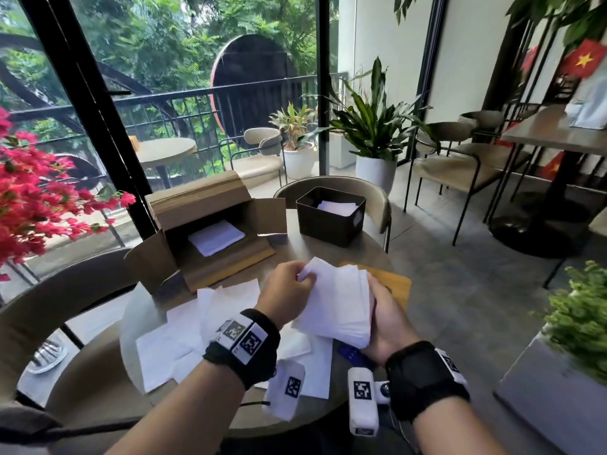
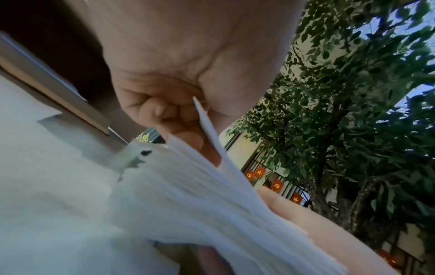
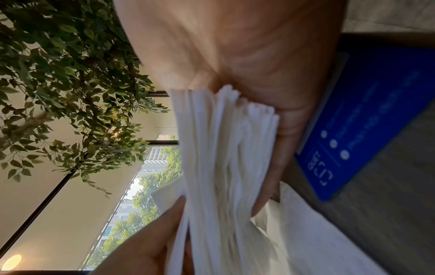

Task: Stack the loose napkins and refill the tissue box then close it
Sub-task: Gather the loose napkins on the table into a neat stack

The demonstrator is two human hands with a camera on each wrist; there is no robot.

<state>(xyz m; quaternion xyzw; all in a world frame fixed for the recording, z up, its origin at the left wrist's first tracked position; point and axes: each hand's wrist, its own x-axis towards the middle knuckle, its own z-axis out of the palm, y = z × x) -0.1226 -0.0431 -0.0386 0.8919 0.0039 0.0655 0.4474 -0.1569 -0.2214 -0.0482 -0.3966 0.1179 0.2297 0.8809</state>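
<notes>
Both grips are holding the napkin stack (image 1: 335, 303) above the surface (image 1: 345, 254): our right hand (image 1: 384, 320) is cupping its right edge, our left hand (image 1: 289, 290) is pinching its far-left corner. We are judging the black tissue box (image 1: 330, 216) far and slightly right, nearer the right hand.

Café: tables (image 1: 555, 133), chairs (image 1: 460, 165), balcony seating (image 1: 262, 149).

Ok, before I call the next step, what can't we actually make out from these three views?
- Count of the napkin stack: motion blur in both wrist views.
- Right hand fingers: behind the stack in the head view.
- Depth of napkins in the black tissue box: its walls hide it.
- Loose napkins on the table: partly covered by the left hand and forearm.
- Blue card: text blurred.
- The box's lid: not identifiable.
</notes>
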